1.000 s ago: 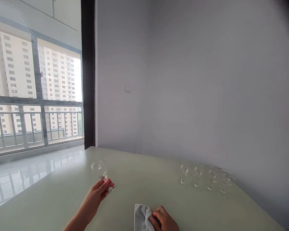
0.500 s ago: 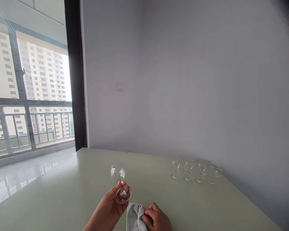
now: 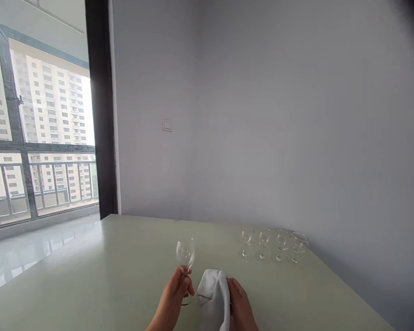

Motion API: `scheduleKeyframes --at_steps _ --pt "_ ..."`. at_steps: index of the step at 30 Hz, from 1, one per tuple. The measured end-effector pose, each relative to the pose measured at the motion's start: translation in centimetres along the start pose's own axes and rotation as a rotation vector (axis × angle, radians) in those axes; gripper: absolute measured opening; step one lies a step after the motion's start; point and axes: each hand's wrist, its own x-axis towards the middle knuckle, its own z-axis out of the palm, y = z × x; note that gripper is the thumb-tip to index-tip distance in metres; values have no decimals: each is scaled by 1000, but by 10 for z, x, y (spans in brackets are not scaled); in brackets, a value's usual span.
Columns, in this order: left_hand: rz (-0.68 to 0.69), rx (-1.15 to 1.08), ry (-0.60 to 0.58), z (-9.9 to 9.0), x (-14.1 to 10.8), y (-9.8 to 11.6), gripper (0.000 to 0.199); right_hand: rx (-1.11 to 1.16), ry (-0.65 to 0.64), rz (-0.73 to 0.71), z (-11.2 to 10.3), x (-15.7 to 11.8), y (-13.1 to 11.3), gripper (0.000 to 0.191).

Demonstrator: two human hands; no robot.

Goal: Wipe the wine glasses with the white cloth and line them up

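Observation:
My left hand (image 3: 172, 301) grips a clear stemmed wine glass (image 3: 185, 255) by its stem, bowl up and almost upright, above the pale green table (image 3: 106, 276). Right beside it my right hand (image 3: 239, 308) holds a grey-white cloth (image 3: 214, 296), lifted off the table and draped over my fingers. The cloth touches or nearly touches the foot of the glass. Both hands are at the bottom centre of the view, close together.
Several more clear stemmed glasses (image 3: 271, 243) stand in a row on the table by the grey wall (image 3: 279, 115). A wall switch (image 3: 167, 125) sits above the table. At the left are a dark window frame (image 3: 100, 110) and a balcony railing (image 3: 37, 184).
My left hand has brought the glass to the right and turned it upright. My right hand has lifted the cloth off the table towards the glass. The view has shifted slightly.

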Motion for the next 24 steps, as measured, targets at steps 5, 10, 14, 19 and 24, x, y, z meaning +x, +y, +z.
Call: scheduleKeyframes --at_steps 5,10,14,19,24 --pt "196 427 162 3 -10 -34 20 -26 192 -113 -15 -10 -35 28" --pt "440 685 159 -4 -11 -27 7 -299 270 -473 -17 -31 -64 27" --pt "580 873 28 -12 -9 -14 10 -598 106 -720 -1 -46 -63 26" --pt "775 1103 6 -16 -8 -16 20 -361 -108 -390 10 -45 -35 58" --pt "993 1303 62 -15 -11 -14 32 -121 -205 -145 8 -38 -15 75"
